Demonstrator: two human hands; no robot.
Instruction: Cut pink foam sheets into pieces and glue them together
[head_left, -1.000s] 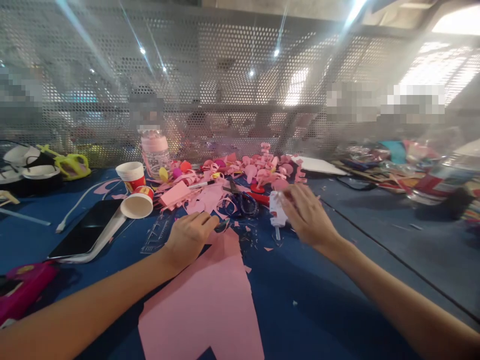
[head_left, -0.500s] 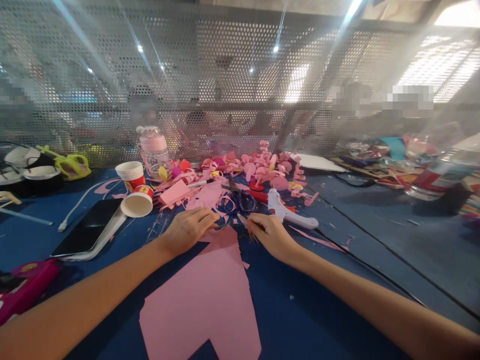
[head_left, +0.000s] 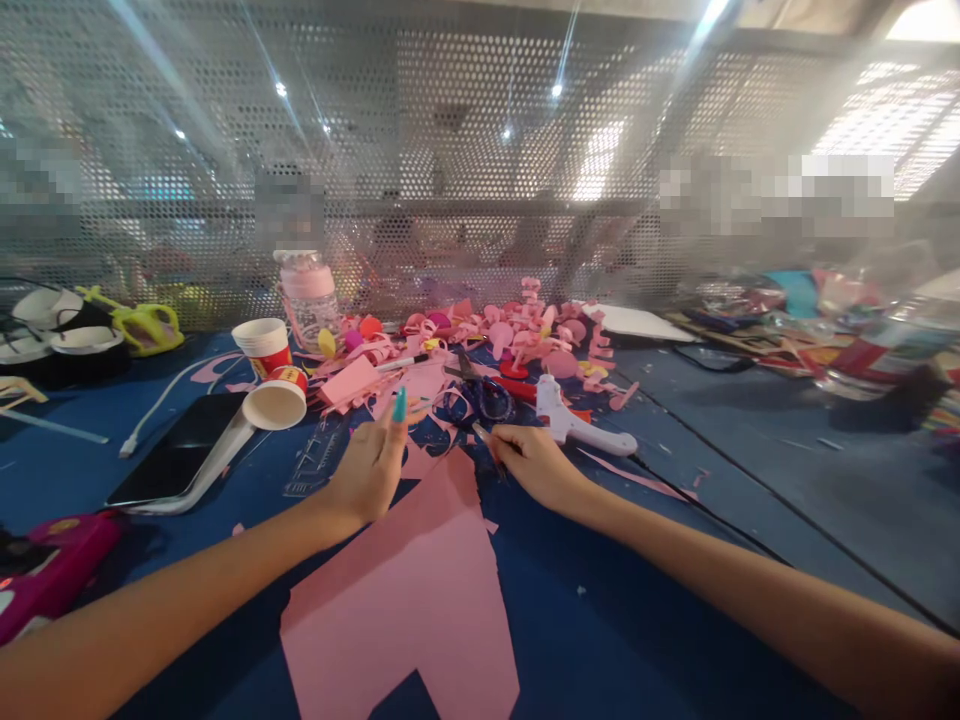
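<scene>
Well left of a large pink sheet [head_left: 405, 590], a magenta device [head_left: 56, 565] lies on a blue tabletop [head_left: 615, 640]; nearer the sheet are a dark-screened phone [head_left: 176, 450], a tipped paper cup [head_left: 276, 400] and a clear ruler [head_left: 309, 462]. At the sheet's upper left edge, a person's left hand [head_left: 367, 468] points upward, a small teal piece [head_left: 399, 405] at its fingertips; whether it is pinched cannot be told. Just beyond the sheet's far tip sit blue-handled scissors [head_left: 471, 385], amid pink cutouts [head_left: 499, 345]. Right of that tip, the right hand [head_left: 536, 460] pinches a slim tool [head_left: 481, 434] between thumb and fingers. Farther right of the sheet rests a white glue gun [head_left: 581, 428].
</scene>
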